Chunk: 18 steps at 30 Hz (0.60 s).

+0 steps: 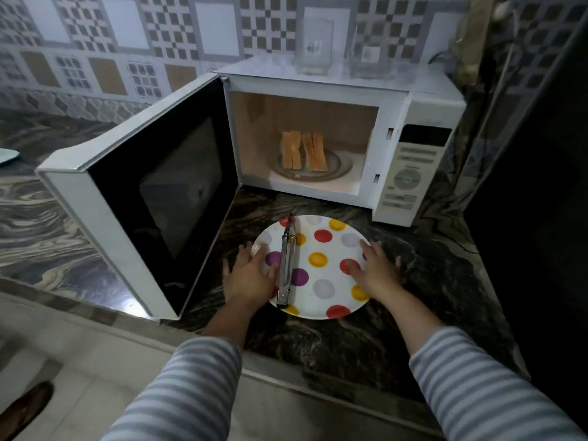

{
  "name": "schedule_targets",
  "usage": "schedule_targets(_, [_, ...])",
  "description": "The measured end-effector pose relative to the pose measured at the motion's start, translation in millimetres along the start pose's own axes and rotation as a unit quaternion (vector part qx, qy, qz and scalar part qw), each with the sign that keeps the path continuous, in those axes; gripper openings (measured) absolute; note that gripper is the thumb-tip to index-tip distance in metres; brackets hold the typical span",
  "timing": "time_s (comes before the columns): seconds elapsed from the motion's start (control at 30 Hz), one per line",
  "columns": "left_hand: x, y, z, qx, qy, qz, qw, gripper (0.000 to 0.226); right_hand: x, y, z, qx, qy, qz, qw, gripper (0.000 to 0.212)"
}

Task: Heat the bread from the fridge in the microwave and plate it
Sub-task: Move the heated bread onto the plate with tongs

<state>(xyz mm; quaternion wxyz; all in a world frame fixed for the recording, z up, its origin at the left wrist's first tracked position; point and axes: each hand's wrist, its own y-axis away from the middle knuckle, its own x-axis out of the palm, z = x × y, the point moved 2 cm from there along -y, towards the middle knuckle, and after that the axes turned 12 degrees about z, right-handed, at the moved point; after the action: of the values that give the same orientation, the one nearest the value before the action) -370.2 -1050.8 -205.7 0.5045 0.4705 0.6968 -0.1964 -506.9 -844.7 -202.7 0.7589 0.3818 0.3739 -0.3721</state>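
The white microwave (416, 154) stands on the dark marble counter with its door (152, 198) swung wide open to the left. Inside, several slices of bread (304, 150) lie on the glass turntable (342, 168). In front of it sits a white plate (331, 272) with coloured dots, and metal tongs (286, 265) lie across its left half. My left hand (249, 275) rests with spread fingers on the plate's left rim, beside the tongs. My right hand (377, 270) rests with spread fingers on the plate's right rim.
The open door blocks the counter to the left of the plate. Two clear containers (313, 43) stand on top of the microwave. A dark wall or appliance (541, 218) rises at the right. The counter's front edge (286, 374) runs just below my forearms.
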Motion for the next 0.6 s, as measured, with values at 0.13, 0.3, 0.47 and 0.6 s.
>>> schedule_targets(0.13, [-5.2,-9.6,2.8,-0.002,-0.016,0.021,1.000,0.057,-4.3,-18.3,6.1,-0.001,0.084,0.015,0.996,0.063])
schedule_targets(0.3, [-3.4,-5.6,18.1,0.044,-0.066,0.001,0.997,0.083,-14.5,-39.7,8.0,-0.029,0.106,0.035,0.993,0.062])
schedule_targets(0.47, [-2.1,-7.9,13.6,0.029,-0.078,-0.020,0.996,0.094,-16.6,-38.1,19.8,-0.041,0.105,-0.059,0.992,0.057])
schedule_targets(0.6, [-3.0,-6.7,13.8,0.027,-0.079,-0.012,0.996,0.093,-0.9,-8.0,68.6,-0.115,-0.083,-0.131,0.981,0.040])
